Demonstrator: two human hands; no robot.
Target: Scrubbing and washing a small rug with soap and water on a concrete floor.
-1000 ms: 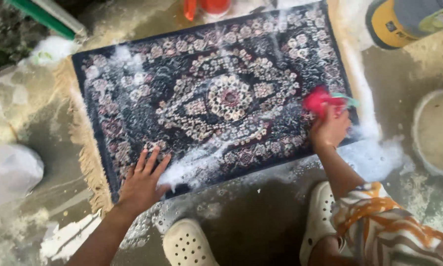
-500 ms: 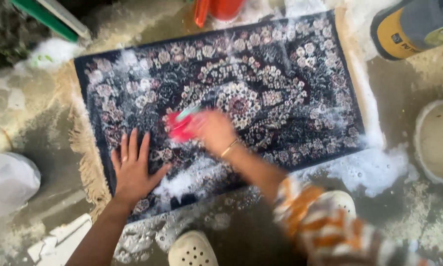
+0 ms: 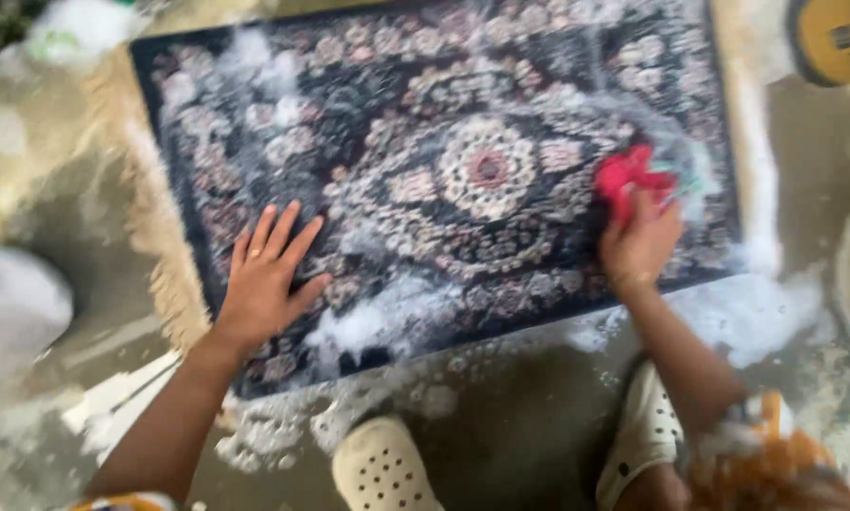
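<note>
The left hand point(image 3: 266, 279) lies flat, palm down, fingers spread and pointing away from the body, with the forearm stretched out straight behind it. The right hand point(image 3: 640, 241) is curled closed, its grip apparently tight though blurred, with the forearm bare and the wrist slightly bent.

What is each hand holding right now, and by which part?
The right hand grips a red scrub brush by its near end, on the rug. The left hand holds nothing; it lies flat, fingers spread, on the rug.
</note>
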